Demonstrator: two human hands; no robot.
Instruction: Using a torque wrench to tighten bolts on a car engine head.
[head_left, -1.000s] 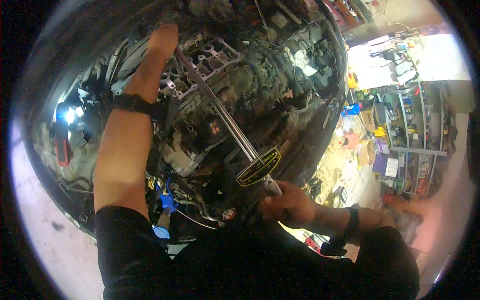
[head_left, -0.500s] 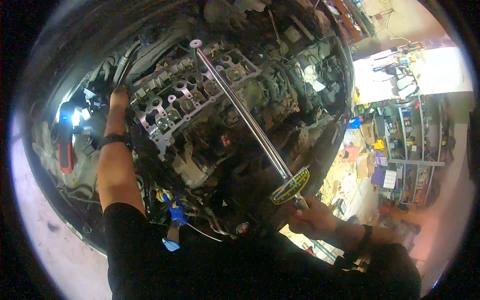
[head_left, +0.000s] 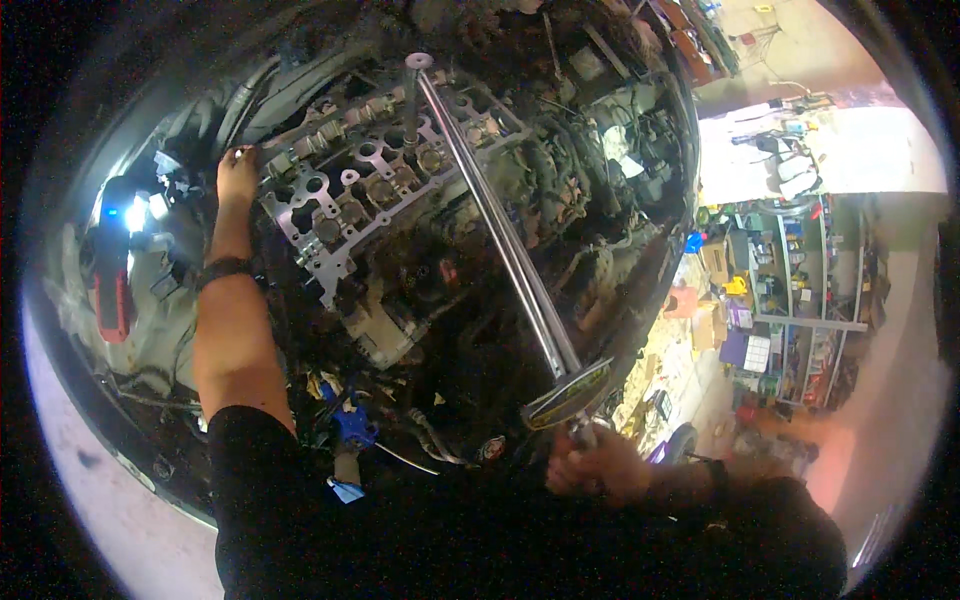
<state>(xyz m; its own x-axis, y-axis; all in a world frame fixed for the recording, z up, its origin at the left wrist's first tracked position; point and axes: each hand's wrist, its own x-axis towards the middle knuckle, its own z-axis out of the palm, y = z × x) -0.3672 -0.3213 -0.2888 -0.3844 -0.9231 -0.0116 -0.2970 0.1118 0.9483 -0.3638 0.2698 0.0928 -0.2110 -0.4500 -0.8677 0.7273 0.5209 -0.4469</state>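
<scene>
My right hand (head_left: 600, 465) is wrapped round the handle of a beam-type torque wrench (head_left: 505, 245), just below its scale plate (head_left: 567, 395). The long chrome shaft slants up and left to a round head (head_left: 418, 62). Under that head a dark extension (head_left: 410, 112) runs down into the cylinder head (head_left: 340, 240) of an engine. My left hand (head_left: 238, 178) is at the cylinder head's left end, fingers curled; what they grip is hidden. Beside it a camshaft (head_left: 330, 135) lies along the far side of the cylinder head.
A lit work lamp with a red body (head_left: 113, 305) stands at the left of the engine bay. Nearer me are a blue plastic part (head_left: 353, 425) and a dark hose (head_left: 430, 437). Beyond the car at right are shelves (head_left: 810, 320) and a bright bench (head_left: 830, 150).
My right hand has pulled the wrench handle down and slightly left, toward me. The wrench head now appears higher and further right. My left hand has shifted slightly upward; the view has moved a little.
</scene>
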